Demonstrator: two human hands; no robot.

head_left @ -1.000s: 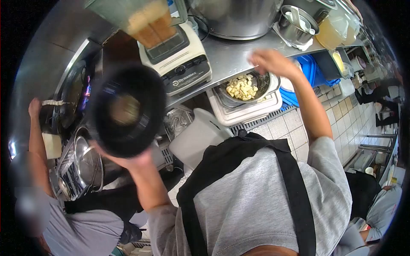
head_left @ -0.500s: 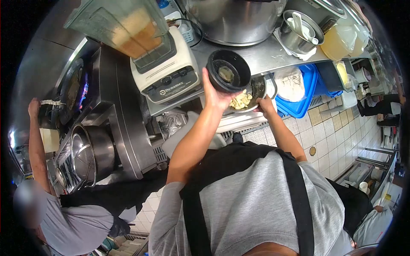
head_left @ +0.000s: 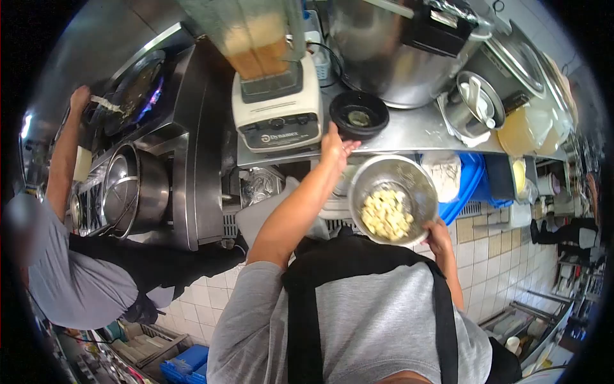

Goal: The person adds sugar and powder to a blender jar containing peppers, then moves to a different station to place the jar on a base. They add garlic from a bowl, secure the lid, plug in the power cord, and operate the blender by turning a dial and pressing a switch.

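Observation:
A black bowl [head_left: 359,132] with a little clear liquid at its bottom sits at the edge of the steel counter [head_left: 409,136]. My left hand [head_left: 337,148] touches its near side, fingers apart. In front of my body, my right hand [head_left: 439,235] grips the rim of a metal bowl [head_left: 419,176]. Pale yellow chopped pieces [head_left: 387,214] lie in that bowl. Left of the black bowl stands a blender [head_left: 278,125] with orange-brown contents in its jug.
A large steel pot [head_left: 377,54] stands behind the black bowl. Right of it are a metal container [head_left: 470,121] and jugs of yellowish liquid [head_left: 521,131]. At the left, a co-worker's arm [head_left: 62,157] is beside a wok [head_left: 137,93]. Blue trays [head_left: 472,182] lie below the counter.
The black bowl has gone from my raised left hand down to the counter edge. The metal bowl has come out from under it, nearer my body, in my right hand. The view has shifted.

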